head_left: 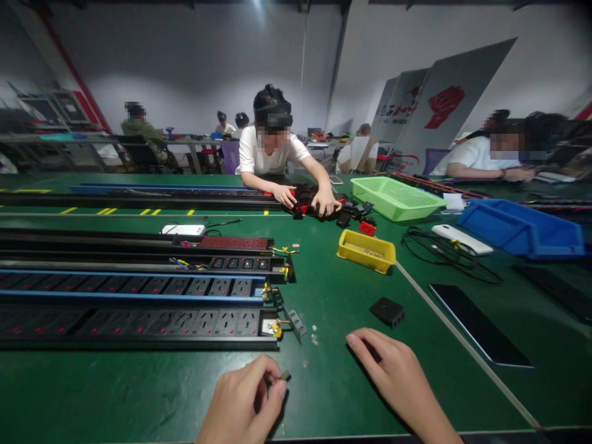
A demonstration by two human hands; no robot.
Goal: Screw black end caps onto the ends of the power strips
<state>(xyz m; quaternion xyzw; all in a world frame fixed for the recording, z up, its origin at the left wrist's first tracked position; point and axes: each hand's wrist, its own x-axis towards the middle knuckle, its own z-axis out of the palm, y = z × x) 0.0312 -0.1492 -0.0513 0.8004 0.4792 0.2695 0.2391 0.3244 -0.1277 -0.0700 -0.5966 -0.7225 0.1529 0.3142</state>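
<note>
In the head view my left hand (247,401) is closed, pinching a small brass-coloured piece (285,375) between thumb and forefinger. Its exact kind is too small to tell. My right hand (400,376) is low over the green table, with thumb and forefinger tips together; whatever may be between them is hidden. Just beyond it lies a black square socket module (387,311). Left of my hands stretches a long black power strip (139,327) with a row of sockets. A grey metal bracket (296,324) leans by its open end, where yellow wires show.
More strips, one blue-edged (139,301), lie parallel behind. Further off are a yellow bin (367,262) with small parts, a green basket (393,209), a blue bin (550,246), black cables and a dark flat panel (478,327). A co-worker opposite handles black and red pieces.
</note>
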